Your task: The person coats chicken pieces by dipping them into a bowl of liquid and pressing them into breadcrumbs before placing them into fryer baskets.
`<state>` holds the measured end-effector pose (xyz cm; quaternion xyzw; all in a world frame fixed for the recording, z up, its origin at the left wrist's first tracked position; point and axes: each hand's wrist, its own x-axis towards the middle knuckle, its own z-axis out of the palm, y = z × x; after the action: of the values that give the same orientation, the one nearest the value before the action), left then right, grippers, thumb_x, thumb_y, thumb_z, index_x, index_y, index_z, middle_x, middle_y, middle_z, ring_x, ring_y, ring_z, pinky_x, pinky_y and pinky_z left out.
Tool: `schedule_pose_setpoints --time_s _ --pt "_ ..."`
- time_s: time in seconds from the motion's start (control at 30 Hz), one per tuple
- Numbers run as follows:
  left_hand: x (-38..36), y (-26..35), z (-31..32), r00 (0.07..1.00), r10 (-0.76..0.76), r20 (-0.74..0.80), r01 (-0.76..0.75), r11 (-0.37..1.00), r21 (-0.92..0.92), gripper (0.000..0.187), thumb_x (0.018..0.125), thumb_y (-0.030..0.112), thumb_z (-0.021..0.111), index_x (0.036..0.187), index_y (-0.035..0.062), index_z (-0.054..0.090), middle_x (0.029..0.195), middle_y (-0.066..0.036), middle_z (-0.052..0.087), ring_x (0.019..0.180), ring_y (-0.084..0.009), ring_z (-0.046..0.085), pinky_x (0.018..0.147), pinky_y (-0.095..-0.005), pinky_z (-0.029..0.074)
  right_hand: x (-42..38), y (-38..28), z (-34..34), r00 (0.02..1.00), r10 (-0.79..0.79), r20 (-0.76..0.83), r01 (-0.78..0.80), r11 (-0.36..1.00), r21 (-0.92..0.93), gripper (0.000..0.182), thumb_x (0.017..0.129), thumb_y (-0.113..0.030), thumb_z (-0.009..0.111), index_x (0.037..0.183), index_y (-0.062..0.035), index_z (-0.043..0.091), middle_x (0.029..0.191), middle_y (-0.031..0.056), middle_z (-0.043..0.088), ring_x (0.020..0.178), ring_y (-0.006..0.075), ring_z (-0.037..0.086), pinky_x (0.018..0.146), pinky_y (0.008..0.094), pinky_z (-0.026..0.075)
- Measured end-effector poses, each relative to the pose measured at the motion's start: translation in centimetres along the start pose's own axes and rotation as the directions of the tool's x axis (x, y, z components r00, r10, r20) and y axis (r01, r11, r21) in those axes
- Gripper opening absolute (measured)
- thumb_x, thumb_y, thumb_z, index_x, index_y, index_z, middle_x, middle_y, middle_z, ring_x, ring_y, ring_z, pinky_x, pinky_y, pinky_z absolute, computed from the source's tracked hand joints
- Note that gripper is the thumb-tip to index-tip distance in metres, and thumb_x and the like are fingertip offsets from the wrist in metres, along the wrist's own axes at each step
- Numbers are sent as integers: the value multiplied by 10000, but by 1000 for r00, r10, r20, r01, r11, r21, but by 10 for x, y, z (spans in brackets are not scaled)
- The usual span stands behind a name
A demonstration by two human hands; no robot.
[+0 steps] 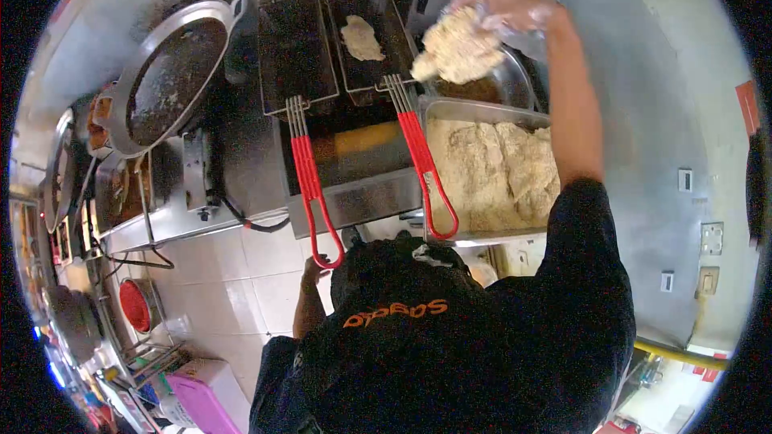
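My right hand [515, 10], in a clear plastic glove, grips a large breaded piece [460, 47] above a round metal bowl [519, 84]. Just below the bowl is a tray [482, 110] of pale breading [482, 177], with coated pieces in it. My left hand [314, 269], small and partly hidden, is closed at the end of the left fryer basket's red handle [308, 173]. The right basket has its own red handle [418, 153], and another pale coated piece [362, 38] lies inside that basket.
A large round pan [121, 116] stands left of the fryer [354, 201]. A black cable [257, 225] hangs over the counter edge. A red round container [135, 305] and a pink-lidded box [197, 406] are low at the left. A cap and black clothing fill the lower middle.
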<state>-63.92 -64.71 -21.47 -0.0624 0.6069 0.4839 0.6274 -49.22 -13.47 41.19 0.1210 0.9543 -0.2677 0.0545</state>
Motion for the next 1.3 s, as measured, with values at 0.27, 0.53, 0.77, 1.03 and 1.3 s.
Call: schedule_pose_setpoints --time_s 0.27,0.53,0.77,1.03,1.3 --pt "-3 -52 -1 989 148 7 -146 964 222 204 806 248 484 957 131 555 747 -18 581 574 -128 486 584 -347 404 26 -24 66 995 72 -68 -88 954 -286 291 628 -108 615 910 -40 589 772 90 606 687 172 547 661 312 439" --pt "-9 -46 -22 955 146 258 -120 986 -114 324 805 292 510 1064 98 517 873 -57 579 737 -158 535 600 -330 446 -116 93 154 806 573 -147 -584 810 -44 195 702 -171 567 852 -48 574 728 92 593 653 179 520 618 310 423" --pt "-7 45 16 996 -31 85 8 968 252 337 838 327 477 1083 96 496 987 -86 581 837 -223 578 704 -392 471 -125 159 297 715 513 -475 -664 711 -231 265 679 -258 561 795 -21 588 699 124 592 643 205 553 649 300 447" --pt "-3 69 32 977 36 208 -72 984 165 334 805 222 487 1116 103 509 1047 -76 569 938 -245 561 711 -376 468 -154 121 234 510 808 -295 -760 584 287 301 767 -261 481 913 -17 580 901 115 601 824 202 558 787 283 419" --pt "47 -24 -12 985 -134 113 121 986 117 364 789 337 525 1075 111 525 902 -39 598 742 -171 551 623 -357 456 -191 159 260 781 521 -346 -326 811 485 284 842 -182 460 1087 -61 540 1173 46 495 1040 177 471 931 300 353"
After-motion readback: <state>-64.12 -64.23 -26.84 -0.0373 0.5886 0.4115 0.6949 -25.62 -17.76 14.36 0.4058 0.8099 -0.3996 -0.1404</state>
